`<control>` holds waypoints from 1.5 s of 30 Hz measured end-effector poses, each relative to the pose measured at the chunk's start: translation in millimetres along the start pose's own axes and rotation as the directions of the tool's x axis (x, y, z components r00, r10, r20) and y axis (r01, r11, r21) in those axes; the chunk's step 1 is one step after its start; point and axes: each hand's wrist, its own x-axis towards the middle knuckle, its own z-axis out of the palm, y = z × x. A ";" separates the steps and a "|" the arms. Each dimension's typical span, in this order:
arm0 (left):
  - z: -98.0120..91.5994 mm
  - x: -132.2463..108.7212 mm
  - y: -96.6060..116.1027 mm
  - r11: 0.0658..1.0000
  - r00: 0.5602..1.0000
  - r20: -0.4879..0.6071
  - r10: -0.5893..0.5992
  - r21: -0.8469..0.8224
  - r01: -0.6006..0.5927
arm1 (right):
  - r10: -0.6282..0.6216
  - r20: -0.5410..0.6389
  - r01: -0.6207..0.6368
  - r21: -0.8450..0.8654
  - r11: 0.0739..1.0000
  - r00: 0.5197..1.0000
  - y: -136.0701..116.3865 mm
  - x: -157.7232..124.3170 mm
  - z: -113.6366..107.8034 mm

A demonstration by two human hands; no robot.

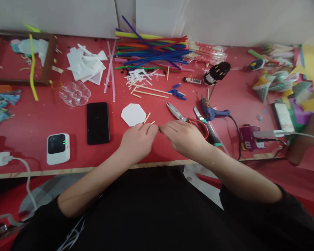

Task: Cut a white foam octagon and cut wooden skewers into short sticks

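Note:
My left hand (pixel 138 140) and my right hand (pixel 185 136) meet fingertip to fingertip just above the front of the red table (pixel 157 152). Both are closed in a pinch; whatever sits between the fingers is too small and covered to name. Two short pale wooden sticks (pixel 147 118) show just beyond the left fingers; I cannot tell whether that hand touches them. A white paper octagon (pixel 133 114) lies flat behind the left hand. Scissors (pixel 176 111) with red handles lie beyond my right hand, beside a utility knife (pixel 210 129) and a blue glue gun (pixel 211 111).
Colourful pipe cleaners (pixel 151 52) are heaped at the back, with white paper strips (pixel 138 77) and blue pieces (pixel 177 93) before them. On the left are a black phone (pixel 97 123), a white device (pixel 58 149) and a clear plastic case (pixel 75 94). Cables run at right.

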 end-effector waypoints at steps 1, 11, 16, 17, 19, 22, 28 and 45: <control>2.5 0.3 0.0 1.000 1.000 0.003 -0.027 0.005 0.027 | 0.014 0.001 -0.014 -0.012 1.000 1.000 0.2 2.9 2.5; 24.3 6.9 -9.9 0.988 0.988 0.083 -0.130 -0.075 0.136 | 0.212 0.117 -0.220 0.061 0.974 0.970 -7.0 15.5 31.4; 28.3 6.5 -7.5 0.984 0.987 0.097 -0.130 -0.112 0.141 | 0.318 0.170 -0.335 0.087 0.938 0.933 -13.8 11.2 39.6; 29.6 6.6 -8.2 0.984 0.988 0.093 -0.123 -0.117 0.134 | 0.324 0.173 -0.343 0.094 0.935 0.930 -14.1 11.0 40.5; 32.7 6.8 -11.7 0.988 0.993 0.075 -0.092 -0.121 0.101 | 0.307 0.178 -0.329 0.113 0.938 0.935 -12.3 11.3 41.6; 36.7 7.1 -21.9 0.994 1.000 0.025 -0.017 -0.109 0.020 | 0.236 0.194 -0.268 0.164 0.949 0.952 -5.5 11.5 41.2; 39.1 11.1 -39.9 0.989 0.975 -0.185 0.120 -0.066 -0.134 | 0.129 0.158 -0.170 0.279 0.945 0.979 12.4 9.7 39.0; 74.6 20.1 -29.2 0.987 0.884 -0.444 0.145 0.003 -0.161 | 0.492 0.066 -0.495 0.181 0.850 0.868 108.2 129.4 52.9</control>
